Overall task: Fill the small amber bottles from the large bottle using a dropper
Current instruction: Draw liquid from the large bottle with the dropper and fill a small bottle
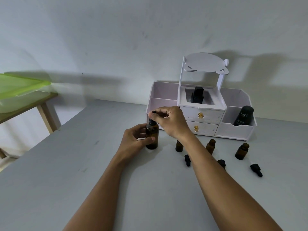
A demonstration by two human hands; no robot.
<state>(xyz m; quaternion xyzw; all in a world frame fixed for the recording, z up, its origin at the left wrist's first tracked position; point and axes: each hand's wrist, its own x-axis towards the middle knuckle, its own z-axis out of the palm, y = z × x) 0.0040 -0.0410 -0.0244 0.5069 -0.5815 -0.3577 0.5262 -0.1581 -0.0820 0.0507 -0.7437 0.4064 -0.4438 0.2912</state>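
The large amber bottle [152,139] stands upright on the grey table [66,164], and my left hand [133,139] is wrapped around its body. My right hand [168,121] pinches the black dropper top [152,120] that sits on the bottle's neck. To the right stand three small amber bottles, all uncapped: one [179,146] partly behind my right forearm, one [210,146] in the middle, one [242,151] furthest right. Three black dropper caps lie on the table in front of them [187,160], [221,163], [256,170].
A white cosmetic organiser [233,130] with two drawers and a mirror stand sits at the back against the wall. It holds a black bottle [197,95] in the middle and a black Kahf tube [243,115] on the right. A wooden side table [33,105] with a green-lidded box stands left.
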